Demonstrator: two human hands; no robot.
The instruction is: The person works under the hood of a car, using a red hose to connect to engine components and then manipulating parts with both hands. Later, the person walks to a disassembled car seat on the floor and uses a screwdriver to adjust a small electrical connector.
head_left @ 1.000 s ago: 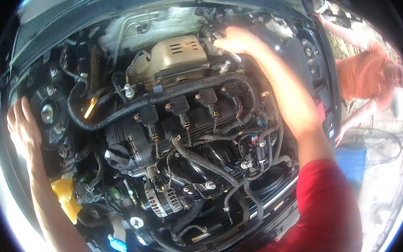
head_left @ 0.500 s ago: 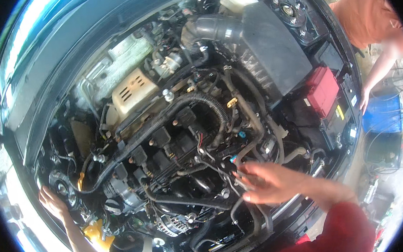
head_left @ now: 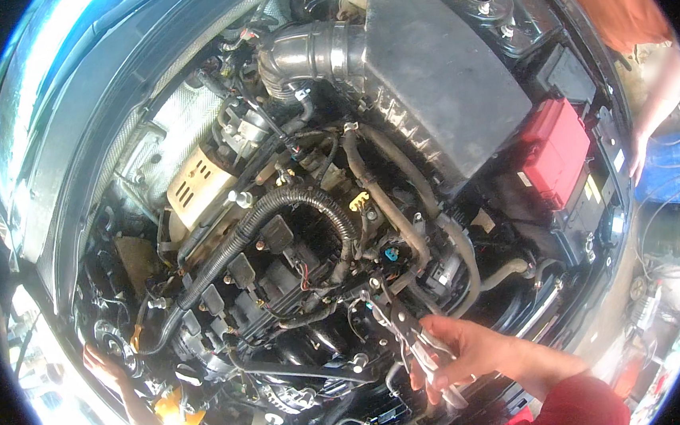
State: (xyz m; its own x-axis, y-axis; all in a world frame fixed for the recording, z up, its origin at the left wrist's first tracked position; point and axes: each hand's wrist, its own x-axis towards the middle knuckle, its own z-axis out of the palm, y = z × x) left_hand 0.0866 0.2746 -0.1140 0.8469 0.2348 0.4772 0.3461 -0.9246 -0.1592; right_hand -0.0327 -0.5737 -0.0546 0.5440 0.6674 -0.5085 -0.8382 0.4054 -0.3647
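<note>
In my right hand (head_left: 475, 350) is a pair of silver pliers (head_left: 426, 345), with its jaws toward the hoses and wiring at the front of an open car engine bay. The fingers wrap round the handles. Beneath the jaws run a black hose and thin wires, and I cannot tell whether they touch. At the far left, my left hand (head_left: 106, 367) lies with fingers stretched out on the bay's edge, beside the strut mount (head_left: 114, 340). It holds nothing that I can see. The engine's ignition coils (head_left: 276, 235) sit between the two hands.
A corrugated black conduit (head_left: 245, 220) arcs over the engine. Behind it are a tan heat shield (head_left: 197, 188) and a large black air filter box (head_left: 445, 76). A red battery cover (head_left: 556, 151) sits at right. Another person's hand (head_left: 637, 159) rests by the right fender, near a blue drum (head_left: 668, 171).
My right hand has turned and drawn slightly toward me, bringing the pliers into plain view. The whole view has shifted and tilted. My left hand stays at the bay's edge.
</note>
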